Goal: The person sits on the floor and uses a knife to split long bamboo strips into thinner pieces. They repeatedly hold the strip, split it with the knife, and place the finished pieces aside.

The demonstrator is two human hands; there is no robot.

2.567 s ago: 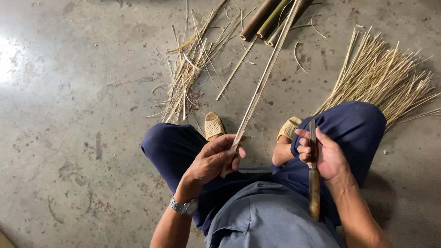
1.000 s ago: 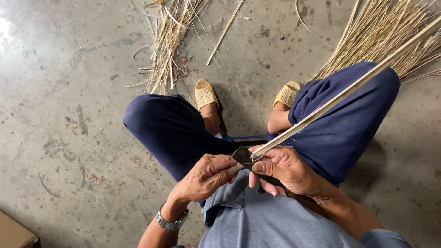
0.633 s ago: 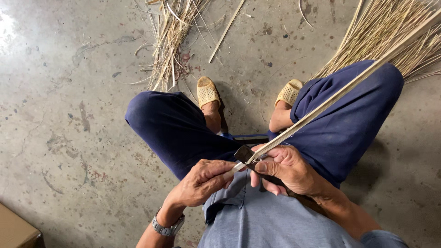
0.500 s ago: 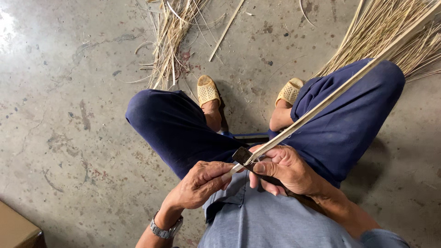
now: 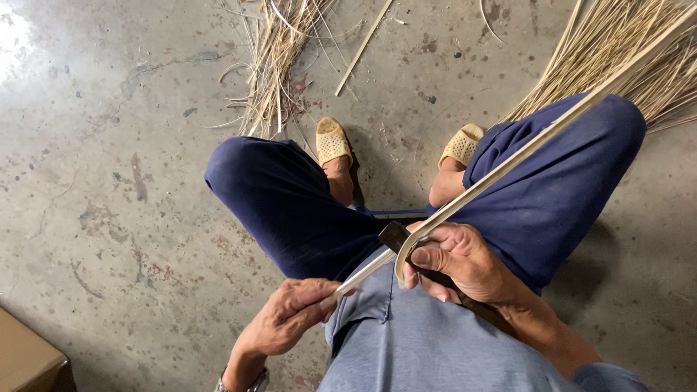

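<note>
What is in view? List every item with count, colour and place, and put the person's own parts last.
bamboo strip: one, pale tan, running from the hands up to the top right corner.
knife: one, dark blade, at the strip's split end by the right hand.
pile of thin bamboo slivers: one, straw yellow, floor at top centre.
fan of bamboo slivers: one, straw yellow, floor at top right.
loose strip: one, tan, floor at top centre.
cardboard box: one, brown, bottom left corner.
concrete floor: grey, stained.
slippers: two, woven yellow, on the feet.
trousers: dark blue, on both legs.
wristwatch: one, silver, left wrist.
left hand: pinching the thin peeled end.
right hand: gripping knife and strip.
</note>
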